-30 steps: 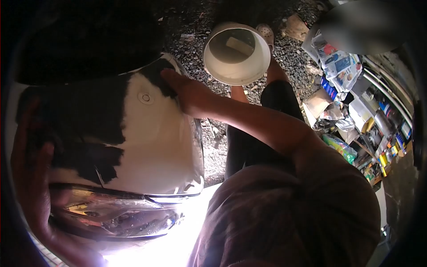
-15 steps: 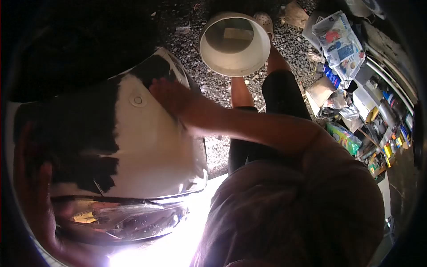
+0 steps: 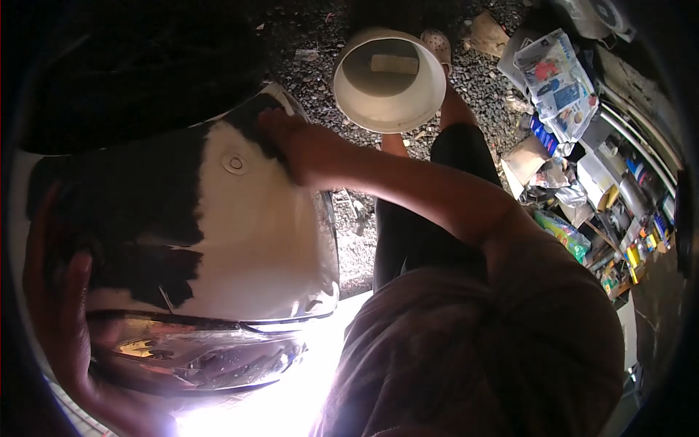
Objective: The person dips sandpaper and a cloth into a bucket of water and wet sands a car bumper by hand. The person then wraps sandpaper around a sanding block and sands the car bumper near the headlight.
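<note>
Two bare hands lie on a pale car body panel [image 3: 255, 240] in the head view, the only one there is. The work on this surface looks partway along: a broad dark patch [image 3: 131, 193] covers its left side and a darker stretch runs along the top, while the middle and right are pale. The border between the tones is ragged, so I judge the finish uneven and unfinished; which tone counts as treated, I cannot tell.

The right hand [image 3: 295, 146] lies at the panel's upper right edge, fingers reaching left onto the dark stretch, just beyond a round mark [image 3: 234, 164]. Its fingers seem close together; whether anything is under the palm cannot be told. The left hand [image 3: 62, 298] is at the far left, beside the lamp [image 3: 211, 353], its thumb standing apart from the fingers, which fade into shadow over the dark patch. The panel thus sits directly beneath both sets of fingers. Near the right hand, well off the panel, a bucket [image 3: 389, 109] stands over gravel [image 3: 320, 84], a pale block [image 3: 395, 64] inside.
</note>
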`<state>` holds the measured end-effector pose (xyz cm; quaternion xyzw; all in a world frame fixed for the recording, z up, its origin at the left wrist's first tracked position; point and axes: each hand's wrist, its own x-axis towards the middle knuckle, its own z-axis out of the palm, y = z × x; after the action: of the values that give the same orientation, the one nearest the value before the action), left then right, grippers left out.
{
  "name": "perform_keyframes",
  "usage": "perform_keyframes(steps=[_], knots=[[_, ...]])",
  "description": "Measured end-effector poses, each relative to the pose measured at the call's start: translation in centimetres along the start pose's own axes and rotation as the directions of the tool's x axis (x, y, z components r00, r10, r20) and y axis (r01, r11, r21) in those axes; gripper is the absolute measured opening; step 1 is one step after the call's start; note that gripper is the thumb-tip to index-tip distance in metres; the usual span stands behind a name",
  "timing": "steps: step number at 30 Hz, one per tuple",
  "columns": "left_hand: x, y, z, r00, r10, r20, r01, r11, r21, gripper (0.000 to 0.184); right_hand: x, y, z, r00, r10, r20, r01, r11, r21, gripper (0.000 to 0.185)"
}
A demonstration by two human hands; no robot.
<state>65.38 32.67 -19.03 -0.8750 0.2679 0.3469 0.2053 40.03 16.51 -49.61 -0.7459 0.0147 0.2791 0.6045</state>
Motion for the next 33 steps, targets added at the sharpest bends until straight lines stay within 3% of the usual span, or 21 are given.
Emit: perform_keyframes(steps=[2,4,6,7,8,10,11,12,15,17,18,19,21,22,24,25,27,28,30,32,33], knots=[[0.1,0.5,-0.3,1.000,0.013,-0.016,-0.014,0.998,-0.064,0.086,-1.6,-1.1,1.2,0.976,-0.193,-0.103,0.166,0.960,-0.226,0.071],[0.0,0.7,0.2,1.000,0.010,-0.014,-0.012,0.989,-0.145,0.083,-2.2,-1.4,1.8,0.974,-0.204,-0.103,0.182,0.966,-0.185,0.074],[-0.1,1.0,0.3,0.999,-0.013,-0.034,0.008,0.988,-0.152,0.082,-0.6,0.1,0.9,0.999,-0.001,-0.036,0.000,1.000,-0.013,0.077],[-0.2,1.3,0.2,0.999,-0.025,-0.049,0.017,0.988,-0.155,0.081,0.5,-0.4,-2.2,0.977,0.124,0.172,-0.133,0.990,0.037,0.083],[-0.2,1.6,0.1,0.999,-0.023,-0.048,0.013,0.980,-0.198,0.081,0.7,-0.6,-2.6,0.979,0.118,0.167,-0.124,0.992,0.026,0.083],[0.0,1.6,0.0,0.998,-0.020,-0.059,0.005,0.969,-0.246,0.081,1.0,-0.9,-2.7,0.932,0.280,0.231,-0.333,0.913,0.236,0.086],[0.0,1.4,0.2,0.997,-0.017,-0.072,0.001,0.975,-0.220,0.082,0.0,0.5,0.8,0.995,0.093,0.044,-0.089,0.992,-0.095,0.088],[0.0,1.3,0.7,0.998,-0.013,-0.063,-0.001,0.977,-0.211,0.082,-1.9,-0.3,1.6,0.994,-0.109,-0.022,0.100,0.961,-0.257,0.088],[-0.3,0.9,1.3,0.997,-0.055,-0.050,0.042,0.970,-0.238,0.084,-2.3,-0.5,1.8,0.964,-0.251,-0.093,0.219,0.940,-0.262,0.079],[-0.3,1.5,0.7,0.997,-0.067,-0.031,0.056,0.955,-0.293,0.085,1.6,0.9,-0.1,0.983,0.133,0.125,-0.125,0.990,-0.072,0.085],[-0.3,1.6,0.4,0.998,-0.057,-0.024,0.047,0.949,-0.313,0.085,1.7,0.6,-0.8,0.985,0.130,0.117,-0.122,0.990,-0.077,0.085],[-0.3,1.7,0.1,0.999,-0.046,-0.017,0.038,0.942,-0.333,0.085,1.9,0.2,-1.6,0.975,0.179,0.135,-0.190,0.979,0.079,0.083],[-0.1,1.4,0.5,0.996,0.065,-0.065,-0.080,0.961,-0.266,0.084,1.3,0.3,-1.2,0.992,0.099,0.076,-0.102,0.994,0.026,0.079],[0.1,1.4,0.5,0.992,0.101,-0.079,-0.118,0.962,-0.246,0.084,-0.4,0.0,0.7,0.999,-0.029,0.025,0.033,0.984,-0.177,0.078],[0.2,2.0,0.0,0.947,0.307,-0.096,-0.316,0.944,-0.094,0.076,-3.4,-1.7,1.4,0.987,-0.159,-0.018,0.150,0.959,-0.239,0.082],[0.1,1.7,0.0,0.948,0.306,-0.080,-0.314,0.944,-0.099,0.076,-3.0,-1.5,1.2,0.988,-0.153,-0.010,0.146,0.963,-0.227,0.082],[-0.3,1.2,-0.4,0.930,0.368,0.001,-0.368,0.929,0.024,0.060,-0.2,-0.2,-0.3,0.997,0.047,0.061,-0.046,0.999,-0.024,0.084],[-0.4,1.3,-0.6,0.923,0.384,0.019,-0.385,0.921,0.068,0.055,1.4,0.9,-0.8,0.998,0.038,0.053,-0.036,0.999,-0.034,0.084],[-0.8,1.9,-0.3,0.968,0.242,0.066,-0.217,0.939,-0.267,0.052,3.4,2.8,-0.6,0.991,0.119,0.058,-0.122,0.991,0.055,0.084],[-0.8,1.3,-1.0,0.946,0.317,0.062,-0.280,0.900,-0.333,0.054,1.1,0.4,-1.0,0.939,0.256,0.230,-0.290,0.949,0.124,0.082],[-0.8,1.3,-0.7,0.934,0.350,0.068,-0.302,0.877,-0.373,0.055,-0.7,0.1,0.6,0.992,0.079,0.098,-0.072,0.995,-0.067,0.083]])
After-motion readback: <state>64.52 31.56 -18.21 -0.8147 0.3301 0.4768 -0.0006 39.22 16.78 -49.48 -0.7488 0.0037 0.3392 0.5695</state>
